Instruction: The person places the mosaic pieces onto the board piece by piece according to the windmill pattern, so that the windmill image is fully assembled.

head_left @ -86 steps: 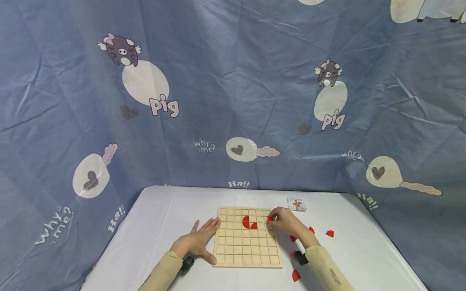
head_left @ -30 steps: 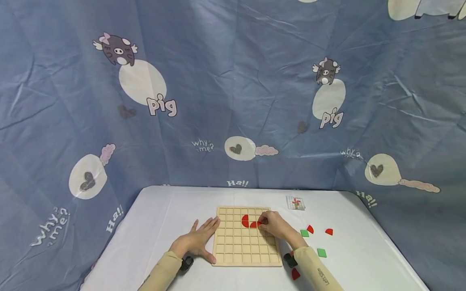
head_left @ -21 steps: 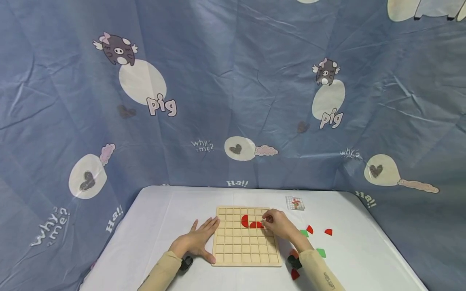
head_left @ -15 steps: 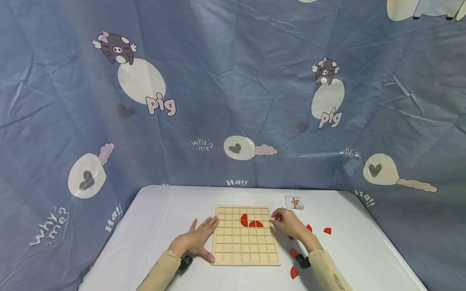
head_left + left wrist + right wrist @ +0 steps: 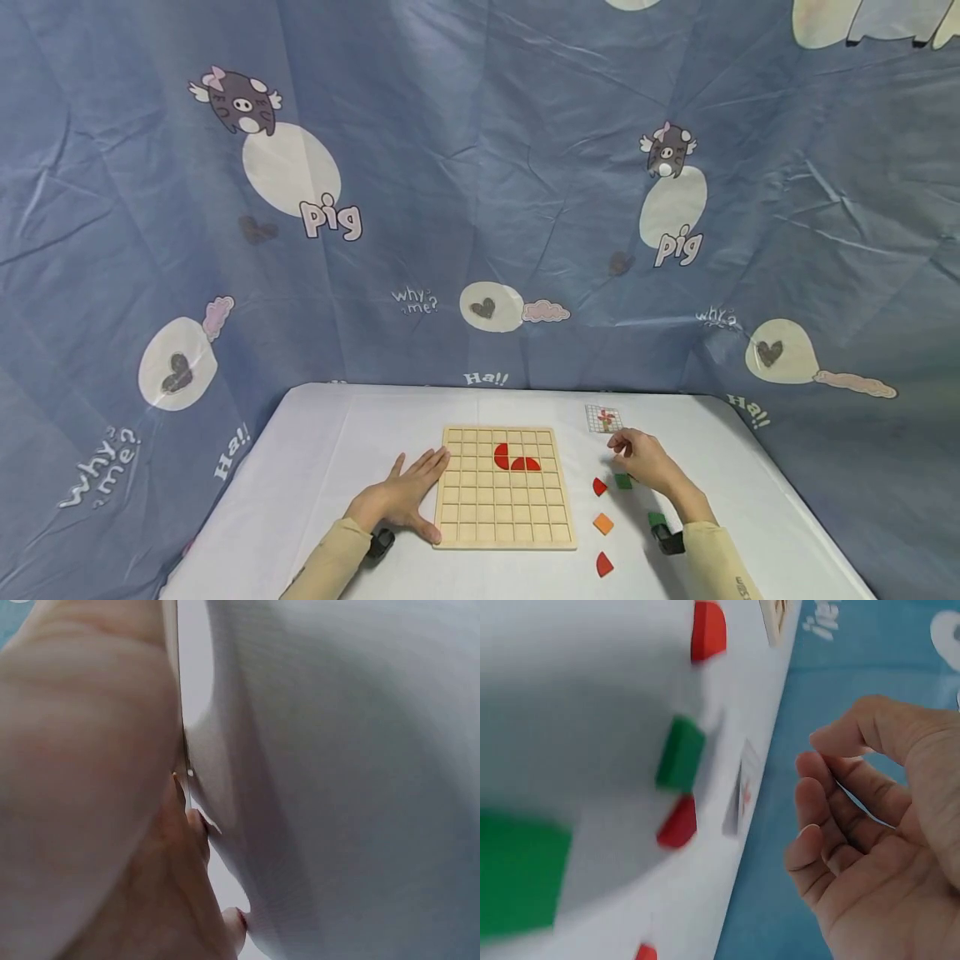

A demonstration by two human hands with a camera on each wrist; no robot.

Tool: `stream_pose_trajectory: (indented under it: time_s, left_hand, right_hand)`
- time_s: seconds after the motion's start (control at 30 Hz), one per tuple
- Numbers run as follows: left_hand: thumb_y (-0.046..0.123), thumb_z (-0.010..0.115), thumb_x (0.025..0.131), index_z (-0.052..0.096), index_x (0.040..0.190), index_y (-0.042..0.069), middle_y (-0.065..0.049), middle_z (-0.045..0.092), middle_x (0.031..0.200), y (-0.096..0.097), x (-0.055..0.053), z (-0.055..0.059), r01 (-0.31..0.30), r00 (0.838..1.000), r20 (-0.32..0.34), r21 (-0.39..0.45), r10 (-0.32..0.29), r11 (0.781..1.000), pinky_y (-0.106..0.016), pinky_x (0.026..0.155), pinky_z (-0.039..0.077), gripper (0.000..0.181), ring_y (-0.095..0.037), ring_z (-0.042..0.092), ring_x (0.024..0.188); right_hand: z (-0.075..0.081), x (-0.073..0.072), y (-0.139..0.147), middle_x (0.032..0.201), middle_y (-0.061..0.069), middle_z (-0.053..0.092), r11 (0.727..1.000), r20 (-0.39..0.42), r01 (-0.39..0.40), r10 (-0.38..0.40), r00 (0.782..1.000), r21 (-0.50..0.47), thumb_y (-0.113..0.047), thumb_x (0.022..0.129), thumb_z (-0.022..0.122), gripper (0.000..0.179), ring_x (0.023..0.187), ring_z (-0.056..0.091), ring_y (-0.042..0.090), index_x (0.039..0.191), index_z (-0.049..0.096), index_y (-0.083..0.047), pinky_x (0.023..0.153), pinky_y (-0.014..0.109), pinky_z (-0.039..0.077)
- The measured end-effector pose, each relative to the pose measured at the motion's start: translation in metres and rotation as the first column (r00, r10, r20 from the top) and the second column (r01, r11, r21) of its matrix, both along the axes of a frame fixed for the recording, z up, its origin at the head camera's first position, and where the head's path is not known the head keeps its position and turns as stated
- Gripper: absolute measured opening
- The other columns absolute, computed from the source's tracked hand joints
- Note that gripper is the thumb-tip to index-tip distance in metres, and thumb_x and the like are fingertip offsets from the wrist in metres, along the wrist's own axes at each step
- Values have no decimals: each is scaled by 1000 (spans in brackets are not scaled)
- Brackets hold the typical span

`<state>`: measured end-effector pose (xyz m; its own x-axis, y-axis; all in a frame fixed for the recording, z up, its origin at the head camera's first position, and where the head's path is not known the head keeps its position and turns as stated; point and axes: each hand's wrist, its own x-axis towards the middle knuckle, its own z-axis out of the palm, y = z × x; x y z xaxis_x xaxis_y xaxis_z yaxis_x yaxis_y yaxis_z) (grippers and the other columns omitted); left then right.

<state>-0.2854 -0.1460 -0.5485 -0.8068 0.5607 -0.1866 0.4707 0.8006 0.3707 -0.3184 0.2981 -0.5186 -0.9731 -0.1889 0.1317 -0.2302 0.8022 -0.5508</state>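
Observation:
My left hand (image 5: 401,502) lies flat with fingers spread, thumb and fingertips at the left edge of the wooden grid board (image 5: 505,511). Several red quarter-circle pieces (image 5: 502,456) sit in the board's upper cells. To the right of the board, my right hand (image 5: 647,462) hovers over the table near a green square piece (image 5: 623,481). In the right wrist view its fingers (image 5: 810,799) are loosely bent with nothing between them, and a red piece (image 5: 677,822) lies beside a green square below. The left wrist view shows mostly palm and white cloth.
Loose on the white table lie red quarter circles (image 5: 604,564), an orange square (image 5: 603,523) and another green square (image 5: 657,518) by the right wrist. A pattern card (image 5: 602,419) stands behind. A blue printed curtain (image 5: 420,208) encloses the table's back and sides.
My right hand brought a red quarter circle onto the board, let it go beside the others, then moved off right toward the loose pieces. The left hand has stayed at the board's edge.

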Motion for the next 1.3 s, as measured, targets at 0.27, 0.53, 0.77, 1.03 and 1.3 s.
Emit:
stream_pose_trajectory:
  time_s: [0.27, 0.53, 0.77, 1.03, 1.3]
  left_hand:
    - [65, 77, 54, 10, 155, 7, -11, 7, 164, 1, 1, 0, -6, 1000, 1, 1, 6, 1000, -66, 117, -1, 135, -32, 7, 151]
    - [64, 77, 54, 10, 155, 7, -12, 6, 164, 0, 2, 1, -4, 1000, 4, 2, 4, 1000, -66, 117, -1, 134, -33, 7, 151]
    - [66, 76, 54, 10, 156, 8, -10, 5, 164, 1, 1, 1, -16, 1000, 9, -10, 16, 1000, -65, 117, -2, 134, -31, 6, 151]
    - [66, 76, 54, 10, 155, 7, -11, 6, 164, 1, 0, 0, -14, 1000, 11, -8, 14, 1000, -65, 117, -2, 135, -32, 6, 151]
    - [68, 75, 52, 9, 156, 8, -11, 5, 164, 1, -2, -2, -9, 1000, 3, -10, 9, 1000, -65, 117, -3, 136, -32, 6, 151]
  right_hand:
    - [0, 4, 30, 87, 5, 63, 998, 75, 53, -56, 996, 36, -2, 78, 69, 19, 76, 53, 14, 97, 65, 0, 59, 25, 44]
    - [-16, 5, 40, 83, 2, 60, 997, 196, 58, -67, 978, 50, 0, 75, 71, 20, 77, 52, 15, 93, 63, -4, 65, 28, 45]
    - [-20, 5, 35, 82, 4, 62, 997, 167, 75, -77, 983, 20, 3, 78, 70, 16, 76, 54, 14, 92, 63, -2, 66, 27, 48]
    - [-20, 1, 30, 84, 3, 65, 992, 184, 116, -124, 975, 56, 1, 79, 71, 17, 78, 59, 14, 96, 65, 1, 71, 34, 54]
    - [-23, -11, 23, 87, 5, 67, 990, 167, 132, -138, 976, 52, 1, 80, 71, 18, 80, 60, 15, 97, 67, 2, 73, 36, 55]
